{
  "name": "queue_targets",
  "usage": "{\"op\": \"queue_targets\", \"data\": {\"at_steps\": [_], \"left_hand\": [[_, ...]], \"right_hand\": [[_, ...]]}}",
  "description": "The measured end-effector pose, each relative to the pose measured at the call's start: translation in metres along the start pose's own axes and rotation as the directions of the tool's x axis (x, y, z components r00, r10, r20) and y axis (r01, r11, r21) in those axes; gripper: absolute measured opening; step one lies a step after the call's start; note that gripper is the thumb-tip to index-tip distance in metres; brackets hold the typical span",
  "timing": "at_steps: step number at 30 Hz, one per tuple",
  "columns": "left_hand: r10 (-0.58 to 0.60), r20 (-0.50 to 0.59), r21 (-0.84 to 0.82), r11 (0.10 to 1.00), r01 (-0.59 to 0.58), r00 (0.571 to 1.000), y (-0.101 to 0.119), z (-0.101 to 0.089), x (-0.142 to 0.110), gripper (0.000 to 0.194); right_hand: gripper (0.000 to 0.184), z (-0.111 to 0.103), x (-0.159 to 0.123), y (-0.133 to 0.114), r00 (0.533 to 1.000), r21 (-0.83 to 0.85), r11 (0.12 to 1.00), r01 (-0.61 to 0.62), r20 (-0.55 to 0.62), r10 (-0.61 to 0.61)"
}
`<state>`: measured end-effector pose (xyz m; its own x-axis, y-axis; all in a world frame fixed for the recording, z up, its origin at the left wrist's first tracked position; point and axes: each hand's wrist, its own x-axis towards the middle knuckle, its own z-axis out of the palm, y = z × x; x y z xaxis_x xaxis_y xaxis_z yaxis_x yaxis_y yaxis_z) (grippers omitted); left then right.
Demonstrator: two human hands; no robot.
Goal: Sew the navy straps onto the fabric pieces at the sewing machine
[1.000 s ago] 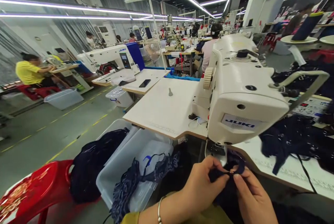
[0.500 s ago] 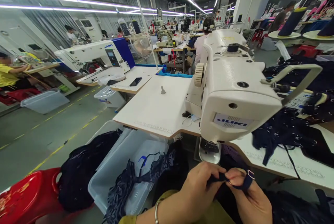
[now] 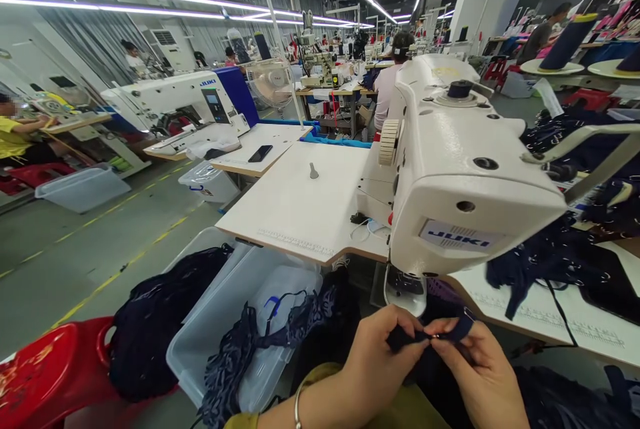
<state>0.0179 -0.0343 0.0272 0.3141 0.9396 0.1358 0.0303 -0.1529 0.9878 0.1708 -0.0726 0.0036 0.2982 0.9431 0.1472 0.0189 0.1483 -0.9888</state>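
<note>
Just below the sewing machine head (image 3: pixel 465 169), my left hand (image 3: pixel 370 359) pinches a dark navy strap between thumb and fingers. Close beside it, thumb and fingers of my right hand (image 3: pixel 483 366) are closed on the same navy strap (image 3: pixel 459 330), with the fingertips of both hands almost meeting. A small metal glint shows between the fingertips, and a metal ring or slider sits on the strap's loop by my right hand. Part of the strap is hidden inside my fingers. Dark fabric lies below my hands in my lap.
To the left stands a clear plastic bin (image 3: pixel 187 356) holding a navy lace bra (image 3: pixel 235 356). Dark garments (image 3: pixel 155 322) are heaped beside a red stool (image 3: pixel 60 369). A grey metal piece (image 3: pixel 313 171) rests on the white table (image 3: pixel 280 202). Navy straps (image 3: pixel 540 262) are piled right.
The view has shifted slightly. My right hand has turned, its fingertips now pinching nearer my left hand's, and the strap loop with the metal ring has tilted.
</note>
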Motion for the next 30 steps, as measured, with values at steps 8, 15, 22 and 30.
{"op": "queue_targets", "data": {"at_steps": [8,15,22,30], "left_hand": [[-0.019,-0.108,0.124,0.992,0.032,0.994,-0.004,0.0,-0.003,0.014],[-0.08,-0.154,0.171,0.98,0.106,0.985,-0.007,-0.005,0.005,0.017],[0.388,-0.153,0.592,0.772,-0.23,0.909,-0.012,-0.027,0.01,0.04],[0.483,0.539,0.704,0.192,-0.684,0.69,0.003,-0.048,0.018,0.028]], "right_hand": [[0.026,0.01,0.011,-0.003,0.977,-0.062,0.975,-0.215,-0.009,0.215],[0.029,0.016,0.022,0.003,0.987,-0.355,0.922,-0.154,-0.017,0.158],[0.026,0.02,0.032,-0.005,0.996,-0.399,0.914,-0.075,0.015,0.089],[0.023,0.017,0.042,0.001,0.993,-0.301,0.948,-0.103,0.031,0.117]]}}
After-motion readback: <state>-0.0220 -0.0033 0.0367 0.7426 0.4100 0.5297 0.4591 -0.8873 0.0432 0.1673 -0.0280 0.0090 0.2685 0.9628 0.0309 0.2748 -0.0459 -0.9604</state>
